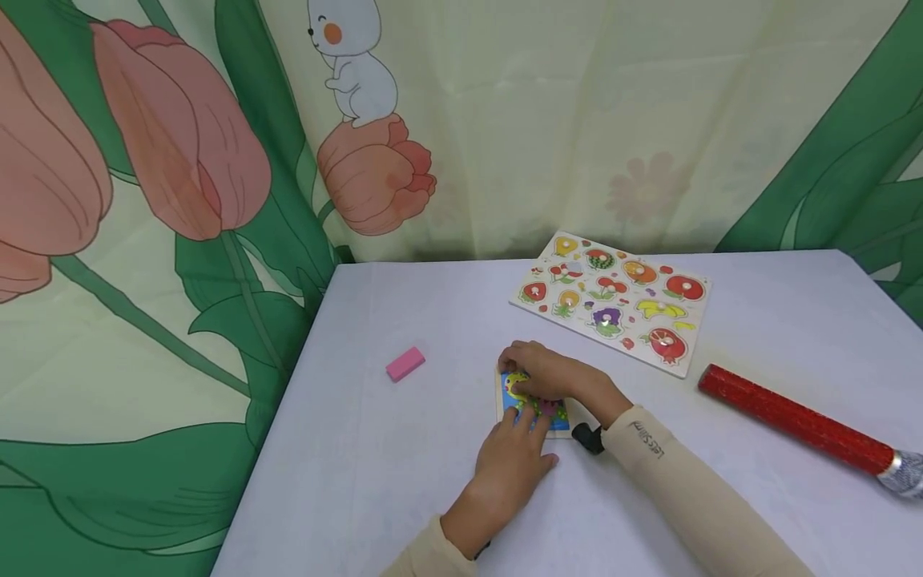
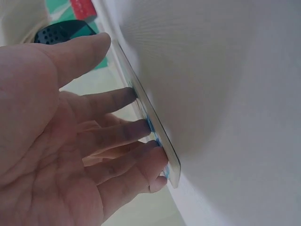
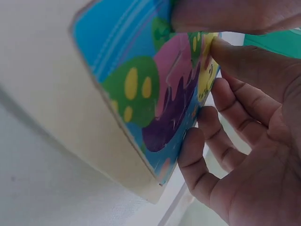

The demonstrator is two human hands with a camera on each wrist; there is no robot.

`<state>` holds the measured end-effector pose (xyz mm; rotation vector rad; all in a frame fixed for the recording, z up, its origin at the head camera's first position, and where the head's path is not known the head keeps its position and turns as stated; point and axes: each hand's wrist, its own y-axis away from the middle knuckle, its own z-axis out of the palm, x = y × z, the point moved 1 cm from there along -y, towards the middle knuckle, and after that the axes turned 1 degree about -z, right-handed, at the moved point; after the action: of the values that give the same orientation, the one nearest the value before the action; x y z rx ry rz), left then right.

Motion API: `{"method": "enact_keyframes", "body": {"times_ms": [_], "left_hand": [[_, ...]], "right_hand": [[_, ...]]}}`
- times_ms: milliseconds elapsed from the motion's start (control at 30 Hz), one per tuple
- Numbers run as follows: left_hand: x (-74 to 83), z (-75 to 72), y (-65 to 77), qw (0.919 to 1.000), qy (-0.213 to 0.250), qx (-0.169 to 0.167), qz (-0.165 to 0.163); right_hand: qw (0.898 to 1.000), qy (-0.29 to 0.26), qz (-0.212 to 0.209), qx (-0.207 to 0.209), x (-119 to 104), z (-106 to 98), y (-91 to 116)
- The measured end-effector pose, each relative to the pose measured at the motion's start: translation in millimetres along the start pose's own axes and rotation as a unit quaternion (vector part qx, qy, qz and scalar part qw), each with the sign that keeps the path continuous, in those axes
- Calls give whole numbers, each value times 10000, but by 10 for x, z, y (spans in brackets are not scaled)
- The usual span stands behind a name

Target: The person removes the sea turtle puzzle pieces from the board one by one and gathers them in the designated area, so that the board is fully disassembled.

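A small wooden picture puzzle [image 1: 559,421] lies flat on the white table, its picture showing blue, yellow, green and purple areas. My left hand [image 1: 507,458] rests nearly straight fingertips on its near side; in the left wrist view the thumb of that left hand [image 2: 51,122] stays off the board. From the right, my right hand [image 1: 554,373] reaches over the puzzle and covers much of it. In the right wrist view, the thumb of this right hand [image 3: 254,127] presses the yellow part of the picture [image 3: 207,80] while curled fingers hold the far edge.
Behind the hands lies a larger white fruit puzzle board [image 1: 613,298]. A pink block [image 1: 405,364] sits to the left. A red glittery tube [image 1: 796,417] with a silvery end lies at the right. A patterned curtain [image 1: 534,120] hangs behind the table.
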<state>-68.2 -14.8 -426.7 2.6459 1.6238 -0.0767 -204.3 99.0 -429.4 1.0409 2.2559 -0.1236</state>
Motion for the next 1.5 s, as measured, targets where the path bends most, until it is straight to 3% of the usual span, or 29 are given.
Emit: {"method": "enact_keyframes", "body": {"times_ms": [267,433,600,800,900,1000,1167,1300,1500], "left_hand": [[1,15,-19,10000,16,-38,72],[-7,6,-20,9996,-64,-241,92],[-19,5,-10,9989,198,-415,11],[-28,27,-9,9991,298,-312,3],[-31,21,-18,9991,299,-294,16],[-27,14,-25,9989,335,-342,17],[-13,21,-37,9987,228,-466,-28],[-7,30,-42,9980,235,-578,-54],[3,35,-48,9984,103,-553,-5]], "right_hand": [[9990,-437,59,24,-16,25,34],[9982,-370,-10,467,-2,36,70],[9935,-493,-242,992,26,44,126],[9877,-848,-536,1197,98,-56,215],[9875,-933,-206,1250,184,-195,283],[9869,-957,379,1240,292,-366,388],[9867,-814,1054,929,464,-525,522],[9878,-650,1155,820,543,-506,545],[9860,-417,1181,1100,563,-421,490]]}}
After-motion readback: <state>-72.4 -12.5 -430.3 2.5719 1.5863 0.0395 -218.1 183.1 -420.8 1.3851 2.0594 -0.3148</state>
